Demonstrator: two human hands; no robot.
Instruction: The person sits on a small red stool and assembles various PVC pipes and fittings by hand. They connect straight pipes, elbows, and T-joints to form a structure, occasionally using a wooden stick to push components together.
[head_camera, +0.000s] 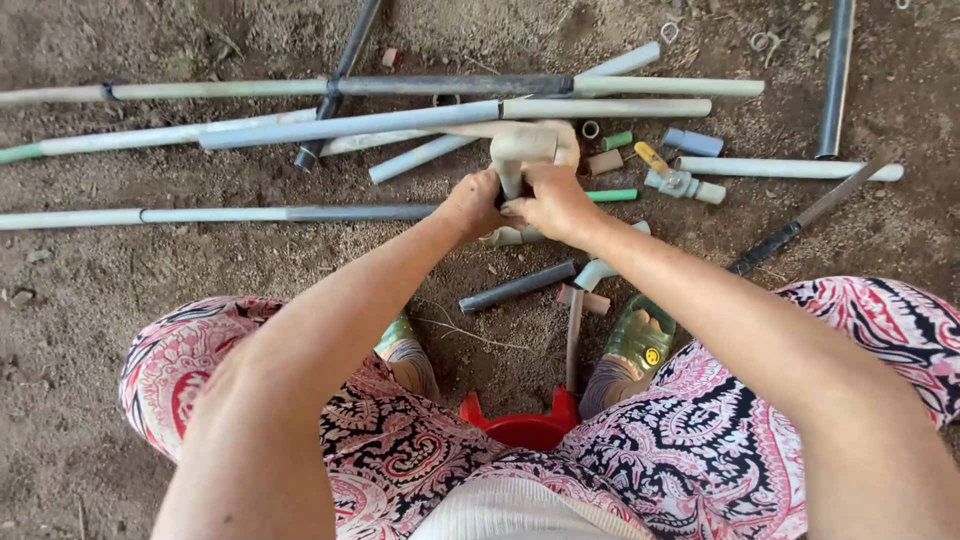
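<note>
My left hand (472, 203) and my right hand (553, 203) meet in the middle of the view, both wrapped round the short stem of a dusty beige pipe fitting (525, 145). The fitting's wider top sticks out just beyond my fingers, over the dirt. Long grey and white plastic pipes (455, 116) lie crosswise right behind it. Another long pipe (215, 214) runs from the left up to my left hand. What lies under my palms is hidden.
Short pipe offcuts (516, 287), green pieces (611, 196), a yellow-handled valve (676, 181) and a long knife (805, 218) lie on the bare soil. A red stool (522, 429) shows between my patterned trouser legs, with green sandals (636, 345) on my feet. A dark pipe (834, 78) lies far right.
</note>
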